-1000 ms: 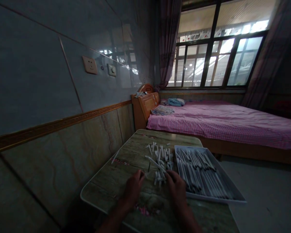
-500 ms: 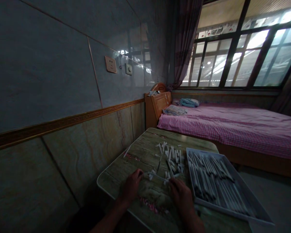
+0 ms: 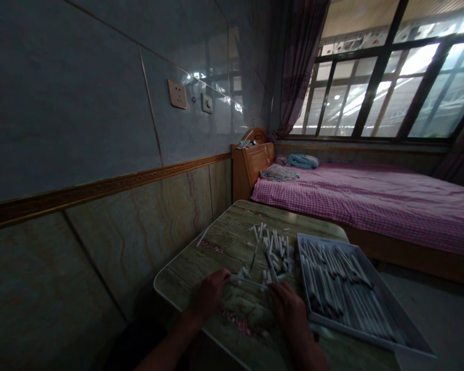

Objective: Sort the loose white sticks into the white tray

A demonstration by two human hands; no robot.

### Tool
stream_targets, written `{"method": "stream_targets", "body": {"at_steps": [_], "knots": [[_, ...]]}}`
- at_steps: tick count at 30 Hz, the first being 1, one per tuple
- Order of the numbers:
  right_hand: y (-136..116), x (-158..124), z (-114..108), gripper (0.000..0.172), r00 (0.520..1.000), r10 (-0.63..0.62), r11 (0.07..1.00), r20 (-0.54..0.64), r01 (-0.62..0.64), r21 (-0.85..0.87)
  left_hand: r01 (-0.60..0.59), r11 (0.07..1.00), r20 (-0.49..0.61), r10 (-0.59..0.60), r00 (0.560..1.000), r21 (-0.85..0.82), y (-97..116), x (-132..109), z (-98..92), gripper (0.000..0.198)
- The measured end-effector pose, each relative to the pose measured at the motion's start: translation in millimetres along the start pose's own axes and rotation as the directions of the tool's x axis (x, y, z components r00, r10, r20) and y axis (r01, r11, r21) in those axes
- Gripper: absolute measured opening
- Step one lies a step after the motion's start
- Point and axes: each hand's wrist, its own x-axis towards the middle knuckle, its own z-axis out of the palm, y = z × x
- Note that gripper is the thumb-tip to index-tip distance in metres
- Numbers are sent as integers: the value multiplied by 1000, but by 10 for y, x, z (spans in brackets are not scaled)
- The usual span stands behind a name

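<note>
A thin pale rod (image 3: 249,282) stretches between my two hands, low over the table. My left hand (image 3: 212,292) pinches its left end with closed fingers. At the other end, the fingers of my right hand (image 3: 289,305) close round it. Just beyond the rod lie small white pieces (image 3: 243,272), too blurred to name. Several short white tubes (image 3: 276,245) are scattered farther back, among them a thin dark-ended stick (image 3: 254,256). To the right, a white tray (image 3: 367,337) holds many slender pale sticks with dark ends, like pens, in rows.
The marbled table (image 3: 185,278) has rounded corners and a pale edge. One white stick (image 3: 203,235) lies by its left edge. A tiled wall (image 3: 170,211) stands close on the left. Behind the table is a bed (image 3: 351,198) with a pink checked cover, below a window.
The view has shifted slightly. Both hands stay in nearly the same place over the table, with the rod still between them.
</note>
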Motion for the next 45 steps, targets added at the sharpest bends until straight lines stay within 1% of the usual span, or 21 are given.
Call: {"method": "stream_targets", "body": {"at_steps": [2,6,11,14,16,18,20,21,23,25,26,28,29,31,32,33,34,38,40,43,45], "knots": [[14,-12,3,26,999,-33,999,13,33,-23,-51,999,40,51,998,18,-43,-9,-18,24],[11,-26,8,25,998,-59,997,24,60,-48,-103,992,75,98,992,70,-101,-23,-54,31],[-61,-27,-26,24,996,8,997,92,-1,-82,-135,982,77,125,989,131,-215,-16,-38,36],[-160,-14,-53,22,988,72,991,133,-56,-122,-180,978,62,174,983,103,-241,10,-28,32],[-256,19,-63,21,981,118,985,154,-95,-144,-142,990,10,142,990,20,-201,31,-43,28],[-361,73,-87,22,977,150,980,154,-126,-155,-41,995,-2,41,999,-96,-134,48,-77,27],[-448,131,-166,21,976,184,974,115,-165,-157,62,978,48,-53,997,-202,-80,59,-116,42],[-473,152,-240,21,975,209,968,77,-195,-156,100,965,52,-90,995,-242,-69,64,-131,51],[-471,162,-471,22,962,273,948,-24,-274,-165,148,941,41,-142,989,-304,-78,77,-145,65],[-398,119,-790,28,917,377,884,-131,-398,-244,161,928,17,-165,986,-336,-114,94,-135,69],[-343,81,-965,30,878,435,821,-197,-477,-315,159,928,11,-165,986,-337,-133,104,-124,69],[-228,-12,-1294,32,790,544,650,-283,-610,-453,148,939,21,-149,989,-311,-160,123,-100,65],[-177,-58,-1429,34,728,606,548,-320,-674,-496,142,947,28,-140,990,-288,-166,131,-89,61],[-103,-130,-1610,36,656,654,419,-376,-729,-542,136,963,41,-130,991,-233,-166,141,-75,55],[-82,-153,-1654,37,636,664,375,-394,-739,-559,137,969,44,-131,990,-206,-163,144,-72,52],[-68,-167,-1669,37,633,661,350,-403,-735,-580,138,973,44,-132,990,-183,-158,145,-73,50],[-61,-173,-1662,37,641,653,335,-403,-722,-605,140,977,46,-134,990,-164,-152,145,-75,48],[-49,-170,-1560,33,712,606,331,-354,-631,-702,142,980,68,-134,989,-137,-119,135,-99,39],[-37,-179,-1543,34,729,602,335,-326,-601,-725,137,981,79,-127,989,-135,-101,131,-107,34],[-24,-200,-1565,35,747,597,367,-293,-579,-728,127,985,91,-116,989,-118,-95,128,-97,27],[-48,-187,-1543,31,775,560,412,-293,-567,-713,116,987,97,-106,990,-107,-102,127,-81,25]]}}
